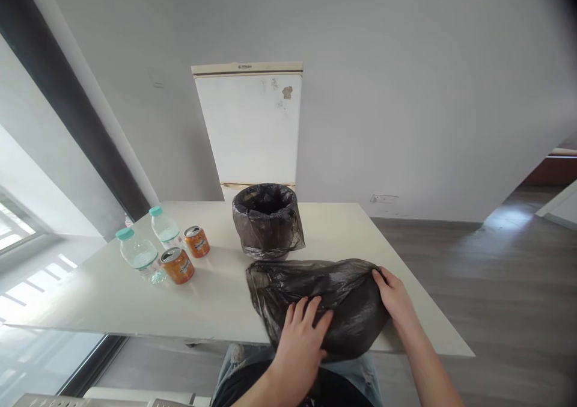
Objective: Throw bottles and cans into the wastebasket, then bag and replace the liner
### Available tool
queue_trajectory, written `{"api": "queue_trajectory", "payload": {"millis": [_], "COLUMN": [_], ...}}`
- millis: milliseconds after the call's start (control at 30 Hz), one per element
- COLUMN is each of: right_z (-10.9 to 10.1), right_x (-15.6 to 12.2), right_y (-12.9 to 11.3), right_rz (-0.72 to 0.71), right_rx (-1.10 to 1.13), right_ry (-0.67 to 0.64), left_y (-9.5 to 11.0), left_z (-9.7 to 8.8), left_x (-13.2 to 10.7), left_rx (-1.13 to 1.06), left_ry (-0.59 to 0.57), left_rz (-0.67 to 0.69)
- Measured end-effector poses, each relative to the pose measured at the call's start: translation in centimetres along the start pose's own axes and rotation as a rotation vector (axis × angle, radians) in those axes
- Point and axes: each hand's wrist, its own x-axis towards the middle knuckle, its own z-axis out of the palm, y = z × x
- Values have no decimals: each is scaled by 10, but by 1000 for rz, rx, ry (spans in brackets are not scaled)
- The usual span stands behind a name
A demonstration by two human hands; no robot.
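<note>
A dark, see-through plastic garbage bag (347,293) lies across the near edge of the white table, bulging and wrinkled. Whether anything is inside it cannot be seen. My left hand (303,341) rests on the front of this bag with its fingers spread. At the bag's right end, my right hand (394,293) pinches the plastic between thumb and fingers. Just behind stands a bin (267,226) lined with a similar dark bag, its mouth facing up and the plastic folded down over its outside.
To the left on the table (216,311) stand two orange soda cans (179,267) and two clear bottles (139,255) with teal caps. A white refrigerator (252,124) is against the wall behind. Dark wooden floor (433,263) stretches off to the right.
</note>
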Motion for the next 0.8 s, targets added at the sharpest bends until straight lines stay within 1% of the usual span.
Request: {"api": "queue_trajectory", "payload": {"millis": [67, 133, 200, 267, 333, 367, 433, 467, 500, 533, 600, 667, 700, 767, 800], "right_z": [-2, -9, -18, -28, -37, -41, -49, -53, -56, -57, -57, -52, -48, -39, -34], "right_x": [-2, -2, -4, -9, -17, -21, -29, -33, -35, -37, -37, -32, -28, -18, -12], "right_y": [2, 4, 3, 0, -5, -8, -15, -19, -24, -29, -39, -46, -48, -51, -52], "right_rz": [-5, 10, 22, 42, 44, 16, -115, -197, -271, -332, -417, -494, -538, -621, -656], "right_rx": [-62, -129, -138, -99, -54, -36, -34, -62, -113, -182, -340, -465, -512, -581, -607], "right_ry": [108, 143, 74, -71, -192, -205, -161, -152, -171, -223, -397, -561, -623, -718, -748], "left_y": [-21, -46, -71, -91, -101, -102, -97, -90, -82, -72, -49, -26, -15, 1, 5], "left_z": [-17, -40, -61, -76, -88, -92, -102, -106, -111, -114, -116, -108, -101, -80, -68], "left_x": [2, 2, -1, -5, -10, -12, -17, -19, -20, -21, -21, -16, -10, 7, 18], "left_rx": [11, 34, 74, 94, 83, 60, -7, -38, -63, -80, -110, -135, -133, -83, -44], "left_ry": [38, 100, 149, 179, 215, 229, 245, 253, 266, 291, 364, 379, 346, 220, 147], "left_rz": [-24, -58, -117, -175, -223, -227, -196, -165, -131, -100, -51, 11, 49, 119, 156]}}
